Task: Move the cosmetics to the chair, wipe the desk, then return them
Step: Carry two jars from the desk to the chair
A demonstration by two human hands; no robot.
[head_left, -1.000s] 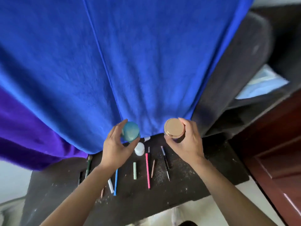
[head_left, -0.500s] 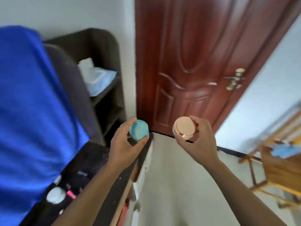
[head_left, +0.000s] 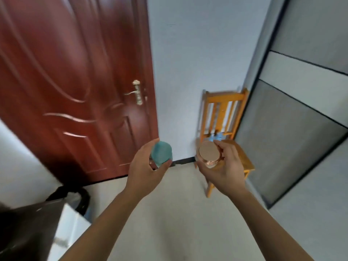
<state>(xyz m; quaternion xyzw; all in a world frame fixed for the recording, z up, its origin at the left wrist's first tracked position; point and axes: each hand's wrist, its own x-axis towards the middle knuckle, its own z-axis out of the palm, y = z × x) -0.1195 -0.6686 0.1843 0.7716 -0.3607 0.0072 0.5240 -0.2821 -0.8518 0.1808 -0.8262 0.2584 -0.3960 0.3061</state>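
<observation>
Teal plastic tops the small jar [head_left: 161, 153] that the left hand [head_left: 145, 170] holds just left of the frame's centre, with the fingers [head_left: 149, 147] curled round its far side and the thumb closed against its near edge. Just right of centre, the right hand [head_left: 224, 166] grips a rose-gold jar [head_left: 209, 154] with a flat round lid facing the camera, the fingers wrapped round its side from the right and the thumb underneath. Both jars are held in the air at about the same height, a little apart, with both forearms reaching up from the bottom edge. Behind the right hand stands an orange wooden chair [head_left: 224, 97] against the pale wall, its slatted back upright and its seat partly hidden by that hand. Something small and blue [head_left: 218, 137] lies on the seat; it is too blurred to tell what. A reddish-brown door [head_left: 66, 81] with a brass handle [head_left: 137, 93] fills the upper left. Grey panels [head_left: 301, 119] run down the right side. A dark surface [head_left: 28, 228] shows in the lower left corner, blurred.
</observation>
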